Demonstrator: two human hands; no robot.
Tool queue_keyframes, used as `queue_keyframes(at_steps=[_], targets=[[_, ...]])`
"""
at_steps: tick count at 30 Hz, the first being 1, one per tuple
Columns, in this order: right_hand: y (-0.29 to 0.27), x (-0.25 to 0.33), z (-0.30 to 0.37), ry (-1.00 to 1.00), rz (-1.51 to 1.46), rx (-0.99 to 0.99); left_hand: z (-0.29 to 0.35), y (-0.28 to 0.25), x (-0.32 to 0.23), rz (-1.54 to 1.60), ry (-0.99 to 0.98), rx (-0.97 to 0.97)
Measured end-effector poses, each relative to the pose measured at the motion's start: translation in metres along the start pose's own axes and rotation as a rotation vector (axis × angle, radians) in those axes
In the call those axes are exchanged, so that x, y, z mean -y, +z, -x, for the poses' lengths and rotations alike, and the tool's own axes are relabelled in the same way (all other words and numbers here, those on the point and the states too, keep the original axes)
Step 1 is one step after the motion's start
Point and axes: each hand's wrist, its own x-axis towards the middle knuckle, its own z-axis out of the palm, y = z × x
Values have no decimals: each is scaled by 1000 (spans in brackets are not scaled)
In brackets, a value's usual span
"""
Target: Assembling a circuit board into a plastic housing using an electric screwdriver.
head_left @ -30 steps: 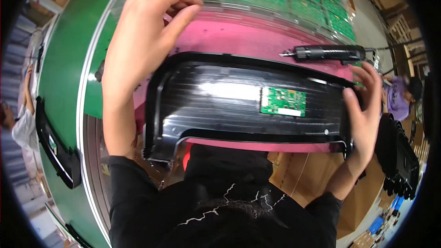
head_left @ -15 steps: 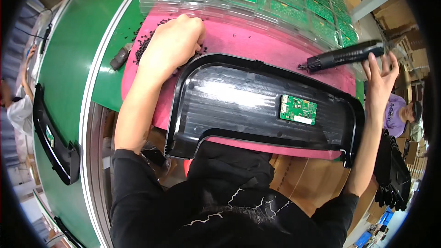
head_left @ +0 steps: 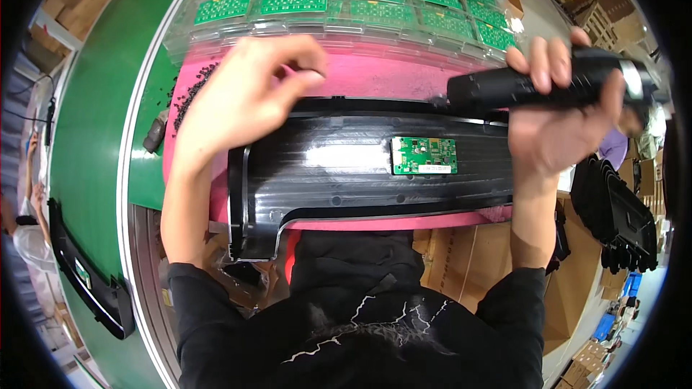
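Observation:
A black electric screwdriver (head_left: 497,88) lies across my right hand (head_left: 555,112), whose fingers are wrapped around it; its tip points left above the far rim of a black plastic housing (head_left: 339,198). My left hand (head_left: 245,94) hangs over the housing's far left corner, with thumb and forefinger bent toward each other. Anything between those fingertips is too small or blurred to make out. Inside the housing sits a green circuit board (head_left: 425,156) with a white connector and a white label. A pile of small black screws (head_left: 193,97) lies on the pink mat, partly behind my left hand.
Clear plastic trays of green circuit boards (head_left: 295,1) stand behind the pink mat (head_left: 367,72). On the green conveyor (head_left: 108,122) at left rests another black housing (head_left: 90,281). More black housings (head_left: 616,209) are stacked at right. Other people are at the far left and right.
My left hand has lifted from the screw pile and come nearer, over the housing. The electric screwdriver has moved in from the right, with my right hand now wrapped round it.

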Motion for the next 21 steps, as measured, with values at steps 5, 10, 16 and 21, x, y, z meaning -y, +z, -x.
queue_keyframes(at_steps=[5,10,16,21], targets=[[19,24,18,-26,-100,129,-22,32,-39,164,306,174],[18,20,27,-143,7,165,-26,56,-30,321,246,173],[10,7,28,-188,75,200,-31,68,-21,338,267,158],[1,5,29,-198,139,214,-34,73,-17,341,219,189]])
